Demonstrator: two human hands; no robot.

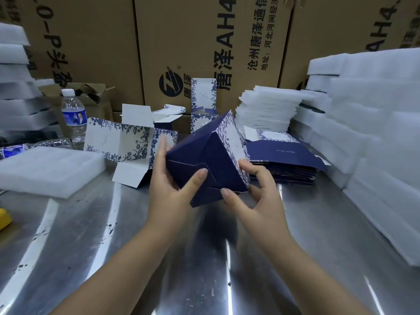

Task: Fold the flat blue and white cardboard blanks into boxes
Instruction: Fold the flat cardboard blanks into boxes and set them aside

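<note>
I hold a partly folded blue and white box [211, 153] above the steel table, its dark blue bottom flaps turned toward me. My left hand [169, 189] grips its left side, thumb pressing on a bottom flap. My right hand [252, 192] grips the lower right corner, thumb on the blue flap edge and fingers on the floral side. A stack of flat blue blanks [284, 160] lies just right of the box. An opened box [127, 144] with white flaps lies to the left, and another folded box [203, 103] stands upright behind.
White foam sheets are piled at right [368, 123] and centre back [268, 108]; a foam tray [47, 169] lies at left. A water bottle [73, 117] stands back left. Brown cartons [204, 42] wall the back. A yellow object [3, 218] sits at the left edge of the steel table [113, 246].
</note>
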